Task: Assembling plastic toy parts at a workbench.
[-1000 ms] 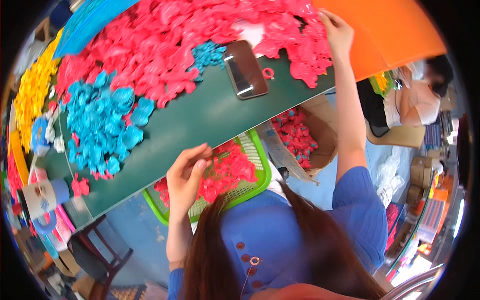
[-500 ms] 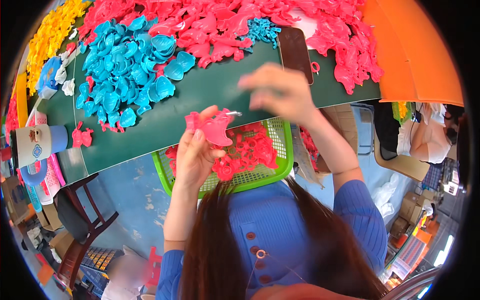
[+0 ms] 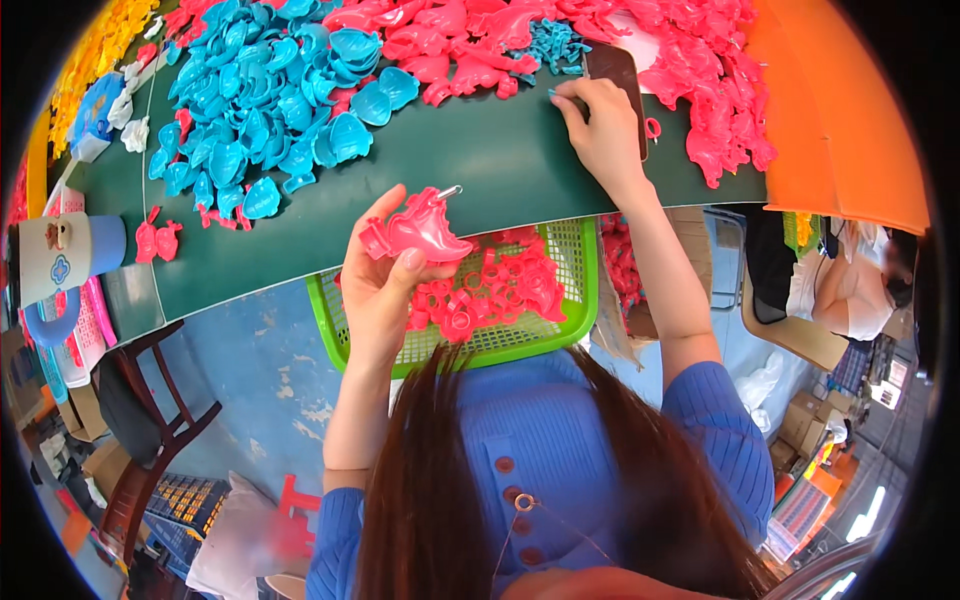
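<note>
My left hand (image 3: 375,290) grips a shiny pink molded plastic piece (image 3: 420,228) above the table's near edge. A small silver metal part (image 3: 450,192) sticks out of the piece's top. Over the table to the right, my right hand (image 3: 608,135) pinches a tiny blue plastic part (image 3: 552,92) between thumb and fingertips. Just beyond those fingers lies a small heap of little blue parts (image 3: 555,48). A dark phone (image 3: 618,68) lies beside and partly behind the right hand.
Cup-shaped blue pieces (image 3: 240,110) are heaped on the green table (image 3: 470,150), with pink pieces (image 3: 705,100) behind and at right. A green basket (image 3: 588,290) of pink parts sits below the edge. At left stand a handled mug (image 3: 75,262) and, lower, a chair (image 3: 150,440).
My right hand has moved away over the table toward the phone and now pinches a tiny blue part. My left hand has tilted the pink piece, its metal part pointing more upward.
</note>
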{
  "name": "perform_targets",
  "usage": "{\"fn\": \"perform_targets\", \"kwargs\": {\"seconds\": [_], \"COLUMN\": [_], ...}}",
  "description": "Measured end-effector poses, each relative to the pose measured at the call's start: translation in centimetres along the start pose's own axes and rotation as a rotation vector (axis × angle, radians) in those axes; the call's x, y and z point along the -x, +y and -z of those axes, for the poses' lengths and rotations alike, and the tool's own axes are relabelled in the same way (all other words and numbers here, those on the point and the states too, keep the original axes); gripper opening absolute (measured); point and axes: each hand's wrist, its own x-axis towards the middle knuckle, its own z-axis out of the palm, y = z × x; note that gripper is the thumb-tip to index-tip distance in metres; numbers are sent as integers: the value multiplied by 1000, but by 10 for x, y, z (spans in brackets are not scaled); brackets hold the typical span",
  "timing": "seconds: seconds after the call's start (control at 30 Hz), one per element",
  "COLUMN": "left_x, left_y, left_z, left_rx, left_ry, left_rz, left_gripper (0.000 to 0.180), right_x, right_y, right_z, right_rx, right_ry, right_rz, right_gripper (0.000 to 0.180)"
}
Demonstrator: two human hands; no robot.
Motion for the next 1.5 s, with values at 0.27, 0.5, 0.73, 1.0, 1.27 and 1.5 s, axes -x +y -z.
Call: {"fn": "perform_targets", "kwargs": {"seconds": [0.27,0.5,0.73,1.0,1.27,1.5], "left_x": [0,6,9,11,10,10], "left_y": [-8,-8,-9,-1,-6,-6], "left_z": [-6,-10,-9,-13,-13,-9], "left_rx": [-37,-228,-344,-306,-300,-195], "left_ry": [-5,65,53,64,86,151], "left_rz": [-63,-279,-408,-319,-360,-320], "left_gripper": [62,66,65,65,63,60], "right_x": [10,19,26,28,27,32], "right_y": [-86,-132,-144,-143,-142,-140], "right_z": [42,42,30,29,25,24], "right_rx": [-1124,-1048,-922,-900,-868,-813], "right_ry": [-189,-185,-130,-68,-120,-201], "right_rz": [-597,-465,-354,-308,-208,-44], "right_gripper": [17,20,18,19,22,30]}}
